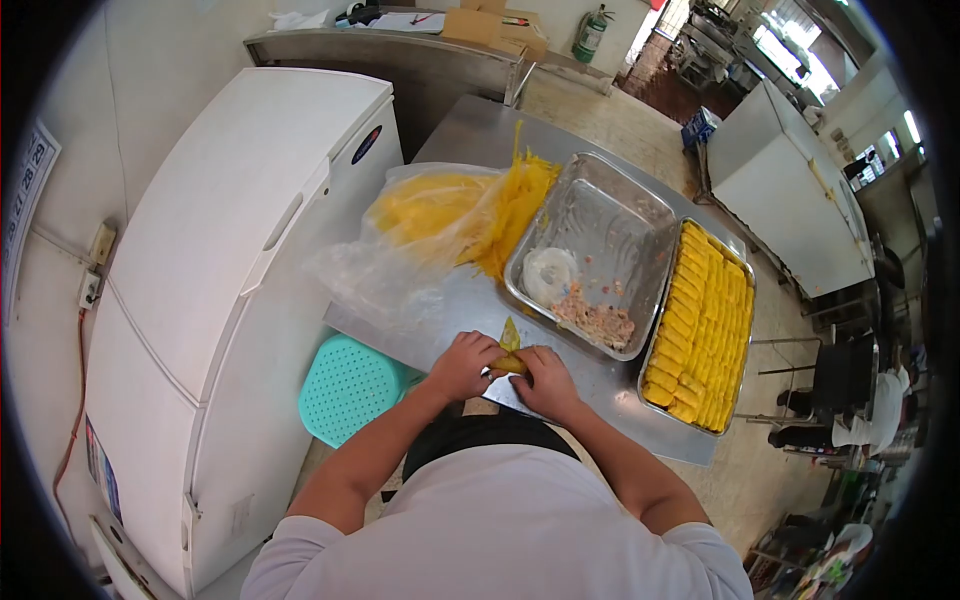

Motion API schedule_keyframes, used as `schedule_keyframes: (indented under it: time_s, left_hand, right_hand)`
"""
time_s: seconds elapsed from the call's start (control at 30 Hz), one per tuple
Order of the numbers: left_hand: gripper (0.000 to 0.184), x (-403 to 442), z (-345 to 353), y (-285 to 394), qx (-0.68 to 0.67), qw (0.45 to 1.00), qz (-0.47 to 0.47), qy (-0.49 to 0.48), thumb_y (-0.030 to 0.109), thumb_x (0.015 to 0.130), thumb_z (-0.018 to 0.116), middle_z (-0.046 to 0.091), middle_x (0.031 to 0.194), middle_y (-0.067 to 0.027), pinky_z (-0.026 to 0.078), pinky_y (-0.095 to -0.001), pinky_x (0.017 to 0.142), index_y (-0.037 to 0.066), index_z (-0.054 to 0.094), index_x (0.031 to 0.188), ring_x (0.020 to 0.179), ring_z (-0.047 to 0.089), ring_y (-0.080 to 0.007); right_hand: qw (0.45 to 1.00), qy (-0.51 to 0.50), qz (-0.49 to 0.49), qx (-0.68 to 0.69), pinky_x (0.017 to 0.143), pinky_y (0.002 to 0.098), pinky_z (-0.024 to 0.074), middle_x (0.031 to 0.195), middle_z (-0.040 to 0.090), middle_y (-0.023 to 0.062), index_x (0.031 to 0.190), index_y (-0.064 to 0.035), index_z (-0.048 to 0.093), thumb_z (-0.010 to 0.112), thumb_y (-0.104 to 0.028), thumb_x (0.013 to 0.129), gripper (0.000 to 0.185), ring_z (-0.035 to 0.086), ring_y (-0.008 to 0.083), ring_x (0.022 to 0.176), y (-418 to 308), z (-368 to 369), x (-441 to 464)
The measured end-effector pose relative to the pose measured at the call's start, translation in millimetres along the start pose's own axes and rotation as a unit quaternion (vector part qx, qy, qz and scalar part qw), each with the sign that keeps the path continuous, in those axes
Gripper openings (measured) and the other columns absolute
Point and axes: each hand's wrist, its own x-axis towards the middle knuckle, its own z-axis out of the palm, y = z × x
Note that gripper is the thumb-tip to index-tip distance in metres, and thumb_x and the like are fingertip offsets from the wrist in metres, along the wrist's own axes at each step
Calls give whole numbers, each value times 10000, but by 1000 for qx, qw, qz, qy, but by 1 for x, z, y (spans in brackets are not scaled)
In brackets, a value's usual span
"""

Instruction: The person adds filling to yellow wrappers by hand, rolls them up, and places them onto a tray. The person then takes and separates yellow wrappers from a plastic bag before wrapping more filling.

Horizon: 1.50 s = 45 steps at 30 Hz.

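At the far left, a long white chest freezer (pixel 230 220) with smooth, hard panels is seen. Beside it, a turquoise plastic stool (pixel 345 390) with a perforated top is set low, near the corner of a grey sheet-metal table (pixel 485 130). On the table, a crumpled clear plastic bag (pixel 380 270) is partly filled with yellow material. By the left hand (pixel 465 362), one end of a small folded yellow wrapper (pixel 511 364) is pinched; the other end is pinched by the right hand (pixel 546 384), so that it is held between both at the table's near edge, a pointed flap turned up. It is judged light, soft and easily torn, and is best taken lightly at both ends; whether anything is enclosed cannot be told. Beyond the hands, thin, ragged yellow sheets (pixel 525 205) are heaped beside a deep rectangular silver metal tray (pixel 618 200), in which a pale translucent round bowl (pixel 549 276) and a moist-looking, lumpy pinkish mixture (pixel 598 322) are held. At the right, a second silver metal tray (pixel 753 290) is packed with rows of plump yellow rolls (pixel 700 320).
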Motion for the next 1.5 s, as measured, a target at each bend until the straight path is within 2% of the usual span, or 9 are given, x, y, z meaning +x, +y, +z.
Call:
schedule_keyframes:
  time_s: [0.03, 0.33, 0.53, 0.73, 0.83, 1.13, 1.23, 1.33, 1.5]
  left_hand:
    - [357, 0, 0, 0, 1, 1000, -4, -2, 203, 813, 850, 713, 1124, -63, 477, -455, 967, 124, 733, 1141, 1081, 642, -308]
    - [292, -3, 5, 9, 22, 999, -47, 0, 235, 850, 823, 673, 1129, -86, 472, -464, 966, 107, 740, 1099, 1085, 627, -307]
    - [264, 3, 0, -1, 20, 999, -30, 10, 222, 856, 809, 668, 1132, -95, 470, -464, 950, 116, 757, 1092, 1083, 619, -316]
    - [290, 12, -3, -4, 11, 1000, -19, 15, 198, 875, 803, 661, 1143, -94, 468, -469, 935, 126, 749, 1151, 1070, 616, -331]
    - [301, 14, 0, -10, 36, 999, -16, 18, 190, 869, 802, 659, 1160, -97, 472, -467, 944, 133, 747, 1160, 1076, 617, -331]
    - [305, 28, 0, -16, 58, 997, -12, 41, 160, 878, 769, 658, 1196, -101, 473, -478, 963, 151, 743, 1181, 1133, 613, -330]
    - [303, 35, 3, -17, 46, 997, -44, 51, 183, 879, 755, 654, 1208, -116, 467, -482, 979, 138, 742, 1178, 1145, 612, -337]
    - [290, 37, -4, -13, 48, 997, 13, 63, 165, 879, 745, 655, 1222, -117, 461, -488, 993, 146, 752, 1168, 1169, 609, -337]
    - [355, 44, 5, -30, 87, 995, 2, 56, 180, 893, 747, 661, 1268, -124, 450, -501, 1025, 159, 731, 1248, 1205, 599, -345]
  right_hand:
    - [999, 15, -16, -27, 976, 483, 527, 1177, 665, 184, 1202, -44, 685, 800, -143, 851, 382, 643, 381, 1115, 8, 11, -1]
    - [995, 34, -62, -70, 933, 488, 509, 1124, 646, 139, 1158, -51, 702, 754, -187, 925, 275, 610, 371, 1065, 9, 17, -7]
    - [993, 38, -24, -113, 943, 506, 500, 1168, 641, 140, 1159, -54, 700, 734, -199, 945, 261, 600, 365, 1105, 8, 15, 3]
    - [986, 12, -16, -163, 971, 528, 478, 1214, 631, 155, 1229, -42, 684, 682, -191, 979, 291, 588, 375, 1140, 14, 19, 10]
    - [989, 58, -5, -134, 985, 538, 470, 1233, 633, 166, 1261, -26, 675, 675, -176, 979, 319, 584, 381, 1152, 4, 19, 11]
    - [988, 54, 18, -141, 1039, 574, 463, 1315, 609, 181, 1350, -37, 626, 675, -206, 978, 411, 577, 390, 1211, 13, 25, 22]
    - [984, 53, 13, -171, 1068, 583, 449, 1336, 603, 181, 1369, -34, 607, 674, -217, 983, 433, 567, 392, 1241, 13, 25, 23]
    - [980, 47, 17, -194, 1089, 596, 437, 1357, 598, 191, 1393, -25, 583, 697, -242, 971, 488, 555, 409, 1261, 18, 24, 30]
    - [986, 61, 70, -141, 1089, 599, 435, 1374, 592, 222, 1404, -2, 574, 731, -242, 932, 553, 546, 430, 1272, 10, 16, 19]
